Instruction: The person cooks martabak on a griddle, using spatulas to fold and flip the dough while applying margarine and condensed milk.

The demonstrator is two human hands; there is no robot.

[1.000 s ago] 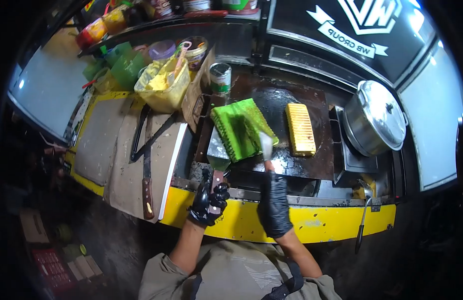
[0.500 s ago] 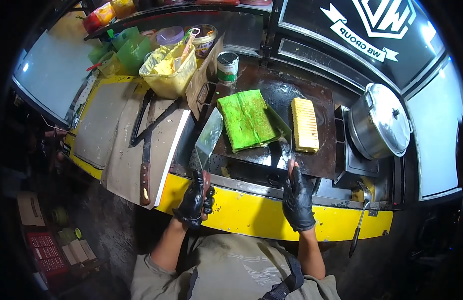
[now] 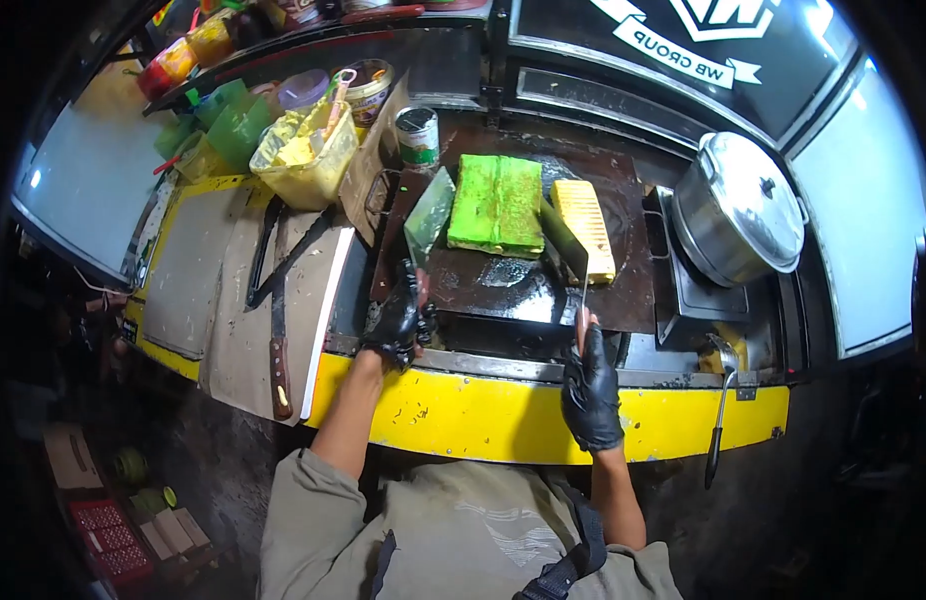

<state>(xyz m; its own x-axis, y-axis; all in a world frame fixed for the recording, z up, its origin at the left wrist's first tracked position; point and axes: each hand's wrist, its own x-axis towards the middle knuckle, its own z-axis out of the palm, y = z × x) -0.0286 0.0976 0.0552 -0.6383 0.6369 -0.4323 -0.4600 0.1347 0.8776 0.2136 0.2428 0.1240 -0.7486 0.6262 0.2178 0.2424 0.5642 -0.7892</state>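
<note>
My left hand (image 3: 395, 325), in a black glove, grips a flat metal spatula (image 3: 429, 218) whose wide blade stands just left of a bright green slab of bread (image 3: 496, 203). A second spatula (image 3: 565, 238) is in my right hand (image 3: 591, 395), also gloved in black. Its blade sits between the green bread and a pale yellow ridged loaf (image 3: 581, 230), overlapping the loaf's left side in this view. Both breads rest on a dark, greasy griddle (image 3: 628, 215).
A lidded steel pot (image 3: 738, 210) stands on the right. Behind the griddle is a tin can (image 3: 417, 138). To the left are a tub of yellow spread (image 3: 305, 170), black tongs (image 3: 265, 255) and a wooden-handled knife (image 3: 280, 375) on a board. A slotted spoon (image 3: 721, 400) overhangs the front edge.
The green bread has turned slightly and now lies squarer to the griddle. My left hand and its spatula have moved forward. The whole view has shifted a little.
</note>
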